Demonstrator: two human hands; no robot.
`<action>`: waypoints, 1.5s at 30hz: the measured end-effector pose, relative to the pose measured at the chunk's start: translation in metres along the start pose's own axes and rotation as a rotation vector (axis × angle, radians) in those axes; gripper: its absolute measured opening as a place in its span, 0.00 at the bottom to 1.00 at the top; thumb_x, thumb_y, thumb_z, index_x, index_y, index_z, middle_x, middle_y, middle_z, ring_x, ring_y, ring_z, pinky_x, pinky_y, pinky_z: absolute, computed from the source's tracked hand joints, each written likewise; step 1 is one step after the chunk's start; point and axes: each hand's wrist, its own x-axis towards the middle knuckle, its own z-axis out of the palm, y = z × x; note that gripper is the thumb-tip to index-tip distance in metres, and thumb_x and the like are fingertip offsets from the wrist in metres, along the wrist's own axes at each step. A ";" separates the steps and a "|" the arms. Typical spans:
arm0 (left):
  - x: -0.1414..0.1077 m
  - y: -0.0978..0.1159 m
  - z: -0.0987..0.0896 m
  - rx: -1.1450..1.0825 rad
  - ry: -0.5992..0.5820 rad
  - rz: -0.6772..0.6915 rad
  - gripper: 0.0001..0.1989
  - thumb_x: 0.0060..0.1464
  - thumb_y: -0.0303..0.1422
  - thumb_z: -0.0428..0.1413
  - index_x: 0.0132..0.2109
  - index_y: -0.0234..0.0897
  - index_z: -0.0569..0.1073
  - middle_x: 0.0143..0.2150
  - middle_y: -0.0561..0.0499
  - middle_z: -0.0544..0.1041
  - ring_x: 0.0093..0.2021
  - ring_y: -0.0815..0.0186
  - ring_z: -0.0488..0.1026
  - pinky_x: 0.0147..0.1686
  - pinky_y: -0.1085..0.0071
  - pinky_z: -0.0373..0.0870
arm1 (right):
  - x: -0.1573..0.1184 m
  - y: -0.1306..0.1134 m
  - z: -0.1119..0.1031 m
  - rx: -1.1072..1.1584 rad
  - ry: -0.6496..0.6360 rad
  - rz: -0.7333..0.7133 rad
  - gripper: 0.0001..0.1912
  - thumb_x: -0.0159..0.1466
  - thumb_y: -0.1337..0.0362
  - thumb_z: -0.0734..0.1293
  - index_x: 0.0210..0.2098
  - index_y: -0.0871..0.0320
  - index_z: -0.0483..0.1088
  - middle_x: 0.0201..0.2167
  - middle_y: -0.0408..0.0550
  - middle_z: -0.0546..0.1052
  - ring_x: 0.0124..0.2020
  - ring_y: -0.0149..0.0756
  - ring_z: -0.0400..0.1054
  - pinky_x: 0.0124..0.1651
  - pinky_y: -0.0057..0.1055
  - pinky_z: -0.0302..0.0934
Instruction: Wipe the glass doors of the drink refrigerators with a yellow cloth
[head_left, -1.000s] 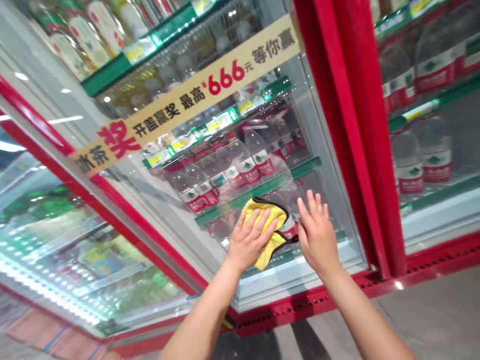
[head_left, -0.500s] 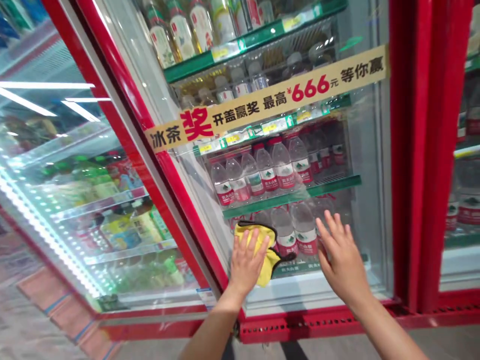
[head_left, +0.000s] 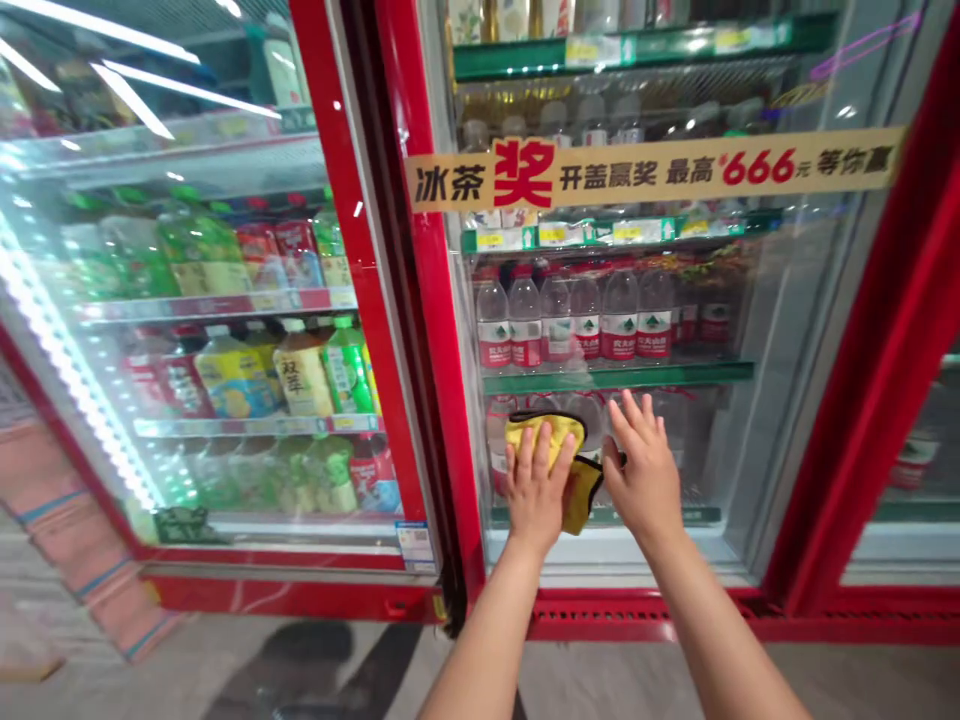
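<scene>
A yellow cloth with dark edging (head_left: 577, 495) lies against the glass door (head_left: 720, 440) of a red-framed drinks cooler. My left hand (head_left: 536, 485) presses flat on the cloth, fingers spread and pointing up. Just right of the cloth, my right hand (head_left: 643, 465) is at the glass with its fingers apart and nothing in it; its thumb side is close to the cloth's edge. Behind the glass stand water bottles with red and white labels (head_left: 620, 325).
A beige banner (head_left: 652, 172) crosses the door above my hands. On the left is another cooler (head_left: 296, 595) with green, yellow and red drinks. Pinkish stacked boxes (head_left: 90, 560) stand at the lower left, beside the grey floor (head_left: 300, 670).
The view has turned and levelled, so the cooler sits further right and more upright. My right hand has come closer to my left hand and the cloth.
</scene>
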 end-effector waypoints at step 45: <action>0.004 -0.063 -0.027 -0.055 0.054 -0.362 0.35 0.66 0.27 0.52 0.76 0.41 0.50 0.77 0.35 0.50 0.77 0.46 0.45 0.70 0.42 0.59 | -0.024 -0.026 0.027 0.059 -0.053 -0.225 0.26 0.71 0.67 0.62 0.68 0.50 0.64 0.71 0.56 0.63 0.74 0.53 0.51 0.67 0.59 0.61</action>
